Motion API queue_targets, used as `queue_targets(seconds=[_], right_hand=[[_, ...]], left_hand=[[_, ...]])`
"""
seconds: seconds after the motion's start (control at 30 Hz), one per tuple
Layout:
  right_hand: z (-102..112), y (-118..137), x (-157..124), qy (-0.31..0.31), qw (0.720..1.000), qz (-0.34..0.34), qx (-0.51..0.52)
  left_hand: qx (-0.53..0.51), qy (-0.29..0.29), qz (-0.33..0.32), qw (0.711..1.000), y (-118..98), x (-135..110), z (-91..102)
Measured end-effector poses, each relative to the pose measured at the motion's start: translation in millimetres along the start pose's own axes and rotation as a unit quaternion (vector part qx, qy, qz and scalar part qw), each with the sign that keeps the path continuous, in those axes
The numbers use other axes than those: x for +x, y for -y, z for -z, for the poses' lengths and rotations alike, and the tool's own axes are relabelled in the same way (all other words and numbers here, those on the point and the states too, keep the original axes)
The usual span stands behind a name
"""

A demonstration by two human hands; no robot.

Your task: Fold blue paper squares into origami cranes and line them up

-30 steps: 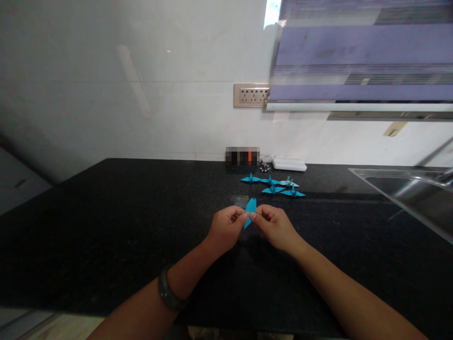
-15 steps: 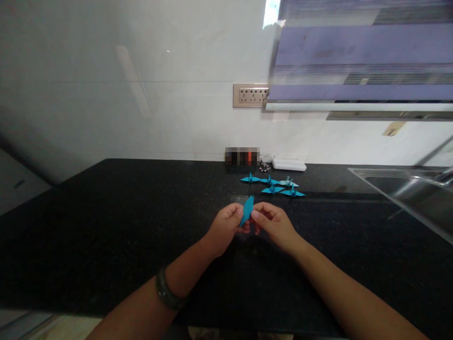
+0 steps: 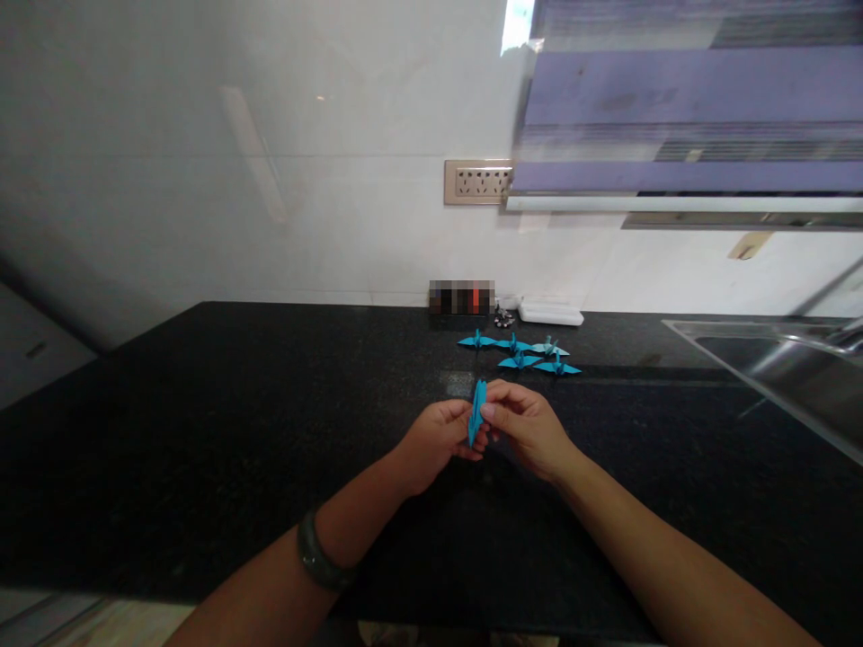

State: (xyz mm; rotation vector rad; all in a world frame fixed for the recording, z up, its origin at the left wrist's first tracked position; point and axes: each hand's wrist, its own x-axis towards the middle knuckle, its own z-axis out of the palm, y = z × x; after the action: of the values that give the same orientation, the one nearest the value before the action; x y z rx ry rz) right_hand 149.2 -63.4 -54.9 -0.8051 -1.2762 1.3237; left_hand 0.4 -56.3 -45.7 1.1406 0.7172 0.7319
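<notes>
A narrow folded piece of blue origami paper is held upright between my hands, above the dark counter. My left hand grips it from the left, its fingers partly behind the paper. On the other side my right hand pinches the paper's right edge between thumb and fingers. Beyond my hands, several finished paper cranes stand in two loose rows; most are blue, and one pale crane sits at the right of the back row.
A black stone counter runs to a tiled wall. Along the wall are a blurred-out dark box, a small dark cluster and a white bar-shaped object. A metal sink lies at the right, and a socket panel is above.
The folded paper has turned so that a narrower, layered side shows, and it has dropped slightly. My left hand has shifted a little right and down. The cranes have stayed put.
</notes>
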Motion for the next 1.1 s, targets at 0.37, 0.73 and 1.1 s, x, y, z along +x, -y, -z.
queue_targets(seconds=[0.37, 0.73, 1.1], right_hand=[[1.9, 2.1, 2.7, -0.08, 0.986, 0.004, -0.144], [1.8, -2.8, 0.3, -0.117, 0.969, 0.054, -0.213], [2.7, -1.0, 0.7, -0.081, 0.964, 0.073, -0.242]], left_hand=[[0.078, -0.12, -0.154, 0.978, 5.5, 5.0, 5.7], [0.139, -0.195, -0.171, 0.956, 8.2, 3.9, 1.6], [0.151, -0.186, -0.165, 0.957, 6.7, 3.8, 3.1]])
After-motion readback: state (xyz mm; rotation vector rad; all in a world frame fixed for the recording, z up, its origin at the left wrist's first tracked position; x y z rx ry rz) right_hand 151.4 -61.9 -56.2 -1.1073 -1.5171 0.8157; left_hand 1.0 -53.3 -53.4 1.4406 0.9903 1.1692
